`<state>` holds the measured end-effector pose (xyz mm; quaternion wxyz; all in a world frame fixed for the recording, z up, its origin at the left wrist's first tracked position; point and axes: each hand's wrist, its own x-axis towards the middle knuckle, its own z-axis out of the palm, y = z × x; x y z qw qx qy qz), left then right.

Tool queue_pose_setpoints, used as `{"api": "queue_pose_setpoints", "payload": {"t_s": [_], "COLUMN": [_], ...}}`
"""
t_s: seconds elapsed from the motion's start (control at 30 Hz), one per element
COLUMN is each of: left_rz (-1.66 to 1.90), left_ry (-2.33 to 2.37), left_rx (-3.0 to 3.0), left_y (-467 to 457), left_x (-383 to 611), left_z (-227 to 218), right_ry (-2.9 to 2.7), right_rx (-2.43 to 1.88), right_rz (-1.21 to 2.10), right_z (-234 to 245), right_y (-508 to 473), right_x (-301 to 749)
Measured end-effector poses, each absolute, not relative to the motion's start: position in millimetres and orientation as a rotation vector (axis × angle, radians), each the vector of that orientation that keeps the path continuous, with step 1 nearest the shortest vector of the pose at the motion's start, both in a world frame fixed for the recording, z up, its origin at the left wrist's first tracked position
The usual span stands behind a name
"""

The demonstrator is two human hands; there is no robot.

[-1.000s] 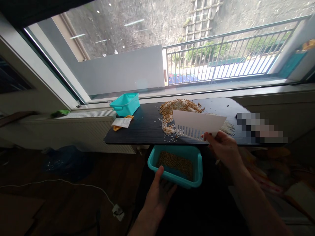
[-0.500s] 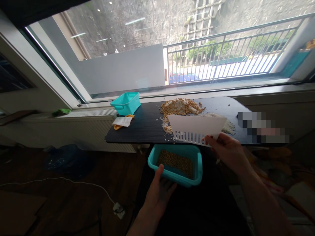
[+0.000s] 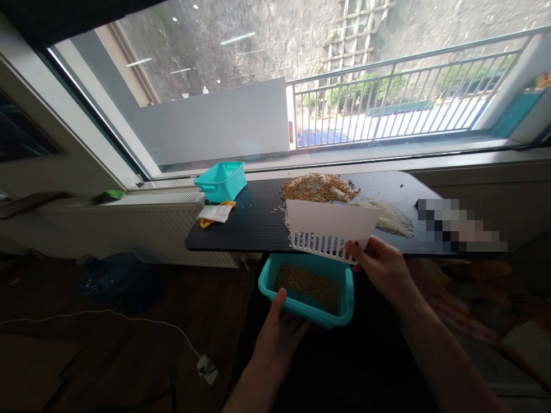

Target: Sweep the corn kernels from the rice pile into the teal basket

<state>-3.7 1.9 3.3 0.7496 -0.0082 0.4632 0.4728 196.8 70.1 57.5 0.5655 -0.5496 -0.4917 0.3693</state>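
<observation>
My left hand (image 3: 278, 338) grips the near side of a turquoise plastic basin (image 3: 307, 314), thumb over the rim and fingers underneath. Brownish round beans (image 3: 307, 284) cover part of its bottom. Between thumb and fingers of my right hand (image 3: 381, 264) is the lower right corner of a white slotted plastic scraper (image 3: 331, 221), held upright at the table's front edge, above the basin. Behind it lies a heap of beans mixed with white grains (image 3: 318, 186). To its right spreads a pile of white rice-like grains (image 3: 390, 218), partly hidden by the scraper.
The dark table (image 3: 241, 235) stands against the window. On its left are a second turquoise basket (image 3: 224, 182) and a white and orange packet (image 3: 216, 213). A blurred patch (image 3: 462, 226) covers something at the right end. A power strip (image 3: 207, 369) with a white cable lies on the floor.
My right hand has moved left and slightly down with the scraper, uncovering more of the white grain pile. My left hand and the basin have stayed in place.
</observation>
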Motion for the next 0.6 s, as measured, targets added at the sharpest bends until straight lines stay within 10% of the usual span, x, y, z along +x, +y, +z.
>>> {"api": "queue_pose_setpoints", "payload": {"t_s": [0.6], "left_rz": [1.040], "left_ry": [1.014], "left_rx": [-0.044], "left_y": [-0.5], "left_x": [-2.5], "left_z": [1.8], "right_ry": [-1.057], "right_rx": [-1.536], "right_rz": [0.539], "right_z": [47.8], "right_y": [85.4], "right_x": [212.8]}}
